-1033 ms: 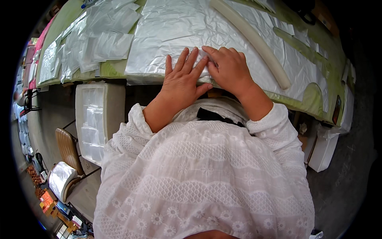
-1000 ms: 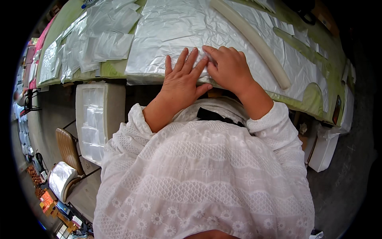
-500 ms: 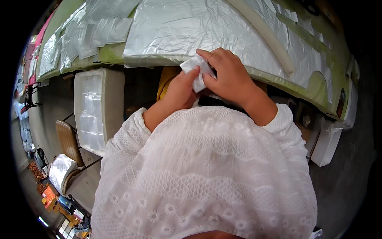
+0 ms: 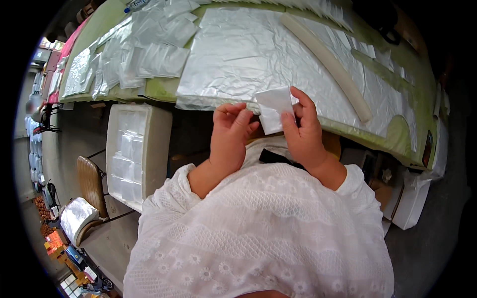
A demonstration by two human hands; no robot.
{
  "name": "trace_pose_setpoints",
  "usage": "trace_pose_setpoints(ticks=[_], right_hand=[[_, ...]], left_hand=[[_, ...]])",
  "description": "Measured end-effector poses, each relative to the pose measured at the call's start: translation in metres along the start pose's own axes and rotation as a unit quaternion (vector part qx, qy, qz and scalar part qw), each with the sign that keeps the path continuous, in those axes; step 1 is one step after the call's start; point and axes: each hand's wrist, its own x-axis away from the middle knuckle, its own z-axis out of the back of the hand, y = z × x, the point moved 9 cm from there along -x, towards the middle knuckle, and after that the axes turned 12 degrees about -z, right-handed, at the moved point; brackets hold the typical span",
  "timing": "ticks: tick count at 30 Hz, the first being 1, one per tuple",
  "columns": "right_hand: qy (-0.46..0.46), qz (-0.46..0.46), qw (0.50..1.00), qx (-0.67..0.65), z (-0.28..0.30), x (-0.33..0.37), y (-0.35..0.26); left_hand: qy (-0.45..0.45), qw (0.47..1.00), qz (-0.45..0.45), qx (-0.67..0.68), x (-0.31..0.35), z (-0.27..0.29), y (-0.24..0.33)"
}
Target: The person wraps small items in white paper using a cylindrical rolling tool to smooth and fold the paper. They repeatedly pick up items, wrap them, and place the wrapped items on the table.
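Observation:
A small, flat white plastic bag (image 4: 276, 110) stands over the table's near edge, with a fold or dent across its upper part. My right hand (image 4: 304, 130) grips its right side, thumb in front and fingers behind. Just left of the bag, my left hand (image 4: 229, 135) has its fingers curled and its thumb pressed toward them; whether something thin is pinched there is hidden. Beyond both hands, a large sheet of crinkled, shiny clear plastic (image 4: 233, 64) covers the tabletop.
A long, curved pale strip (image 4: 328, 62) lies on the sheet. Flat clear bags (image 4: 161, 59) are heaped at the left on the green table (image 4: 161, 89). Below stands a white foam box (image 4: 158, 154) holding stacked packets. A brown chair (image 4: 91, 186) is left; a white box (image 4: 412, 203) is right.
My left hand has let go of the white bag and moved left. My right hand now holds the bag alone, more upright and opened flatter. The whole view has shifted, showing more of the table.

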Motion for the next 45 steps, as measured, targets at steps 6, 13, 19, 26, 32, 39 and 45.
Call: trace_pose_setpoints(ticks=[6,13,19,26,32,39,45], right_hand=[[-0.082,0.004,0.997,0.000,-0.035,-0.013,-0.015],[-0.093,-0.006,0.996,-0.003,-0.024,-0.012,-0.009],[-0.073,0.048,0.995,0.043,-0.014,-0.018,-0.029],[0.159,0.144,0.932,0.293,0.085,-0.012,-0.047],[0.156,-0.075,0.884,0.434,0.171,-0.009,0.002],[0.131,-0.187,0.931,0.284,0.144,0.032,0.024],[0.110,-0.162,0.962,0.190,0.124,0.052,0.027]], left_hand=[[-0.090,0.994,-0.021,-0.059,-0.028,0.014,0.001],[-0.107,0.760,-0.380,-0.517,-0.188,0.034,0.166],[-0.010,0.535,-0.338,-0.774,-0.292,0.063,0.207],[-0.166,0.475,-0.360,-0.785,-0.284,0.038,0.170],[-0.183,0.567,-0.456,-0.661,-0.280,0.020,0.194],[-0.458,0.636,-0.370,-0.499,-0.137,-0.154,0.073],[-0.664,0.524,-0.323,-0.425,-0.017,-0.240,-0.050]])
